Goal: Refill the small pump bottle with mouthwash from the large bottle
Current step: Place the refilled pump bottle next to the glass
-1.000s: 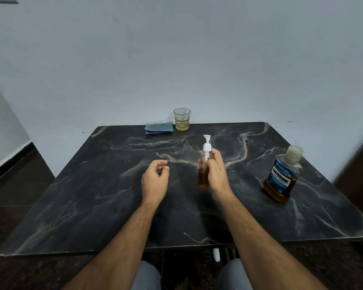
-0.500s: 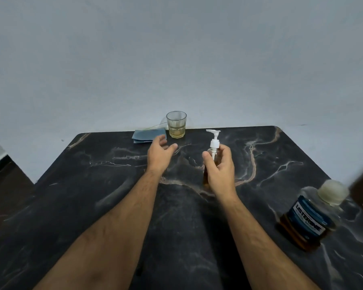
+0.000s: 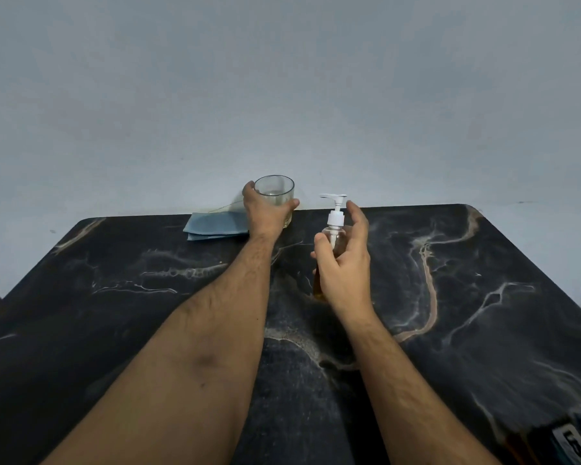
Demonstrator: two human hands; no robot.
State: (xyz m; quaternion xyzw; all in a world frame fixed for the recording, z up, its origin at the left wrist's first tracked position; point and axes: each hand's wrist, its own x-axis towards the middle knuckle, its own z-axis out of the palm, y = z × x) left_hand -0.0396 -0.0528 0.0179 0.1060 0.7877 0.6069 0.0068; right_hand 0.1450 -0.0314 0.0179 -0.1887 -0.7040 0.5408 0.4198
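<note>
While left hand grips glass — right hand holds pump bottle.

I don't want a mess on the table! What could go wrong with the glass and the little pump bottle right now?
1. The glass sits at the table's far edge; the left hand wrapped round it could tip it and spill whatever is inside.
2. The right hand holds the small pump bottle while the pump is on, so a squeeze on top might squirt.
3. The big bottle is barely in view and easy to bump.
</note>
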